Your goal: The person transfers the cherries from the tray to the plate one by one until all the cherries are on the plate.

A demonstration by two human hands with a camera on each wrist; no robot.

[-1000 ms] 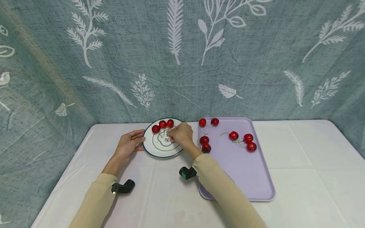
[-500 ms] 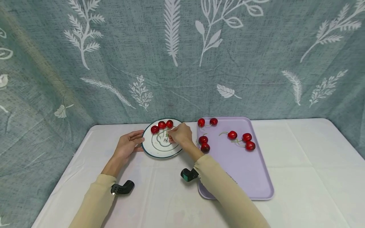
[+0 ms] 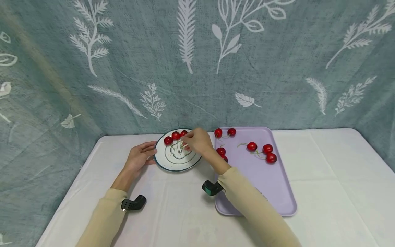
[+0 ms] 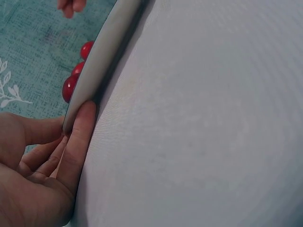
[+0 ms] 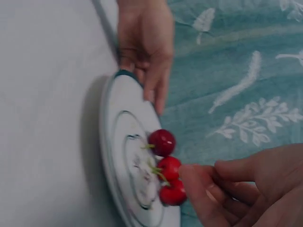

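My left hand (image 3: 138, 157) grips the left rim of a white plate (image 3: 166, 161) with a dark rim line. In the left wrist view its fingers reach under the plate (image 4: 97, 66) and the thumb lies at the edge. Three red cherries (image 3: 176, 135) with green stems sit in a row at the plate's far side. My right hand (image 3: 199, 142) hovers over the plate's right side with loosely bent fingers. In the right wrist view its fingertips (image 5: 191, 177) are right beside the cherries (image 5: 169, 168), and nothing shows between them.
A lilac tray (image 3: 247, 185) lies right of the plate, partly under the right forearm. Several stemmed cherries (image 3: 252, 146) lie along its left side, far edge and right part. A patterned green cloth (image 3: 197, 99) hangs behind the white-covered table (image 3: 327, 178).
My right hand has risen slightly away from the plate's middle, up and to the right, and its fingers have loosened. The left hand, plate and cherries stay in place.
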